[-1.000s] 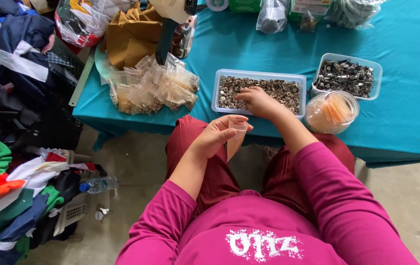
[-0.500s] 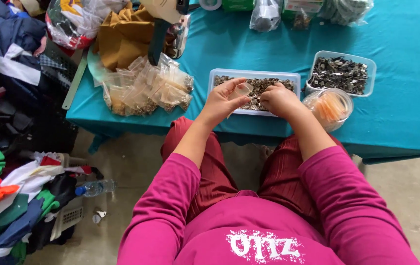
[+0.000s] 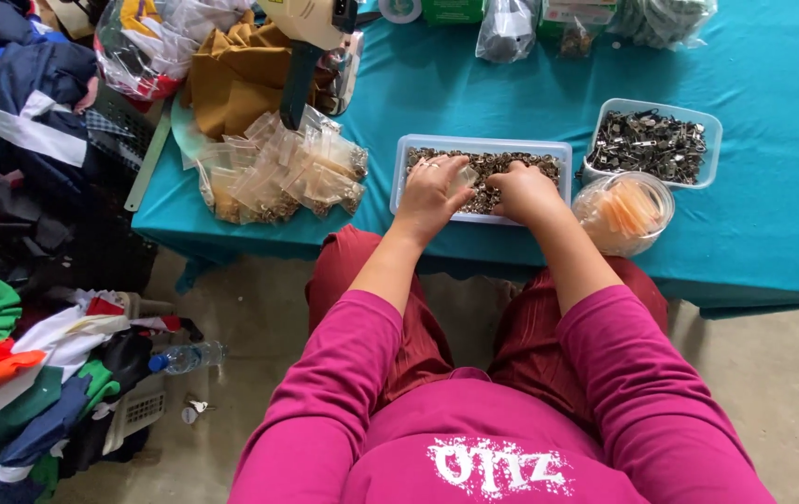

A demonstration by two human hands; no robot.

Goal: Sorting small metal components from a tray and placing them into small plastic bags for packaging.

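Observation:
Both my hands reach into a clear rectangular tray (image 3: 404, 177) of small dark metal pieces on a teal table (image 3: 763, 233). My left hand (image 3: 432, 191) holds a small clear plastic bag (image 3: 465, 175) over the tray's left half. My right hand (image 3: 523, 191) rests knuckles-up in the pieces at the middle, fingers curled; what it grips is hidden. A pile of filled small clear bags (image 3: 278, 173) lies left of the tray.
A second tray of metal clips (image 3: 651, 142) and a round tub of orange pieces (image 3: 625, 213) sit to the right. Brown cloth (image 3: 231, 79), a heat sealer (image 3: 311, 42) and bagged goods stand behind. Folded clothes (image 3: 7, 355) and a water bottle (image 3: 185, 357) lie on the floor, left.
Both hands moved forward from above my lap into the tray; the left hand carried the small clear bag with it.

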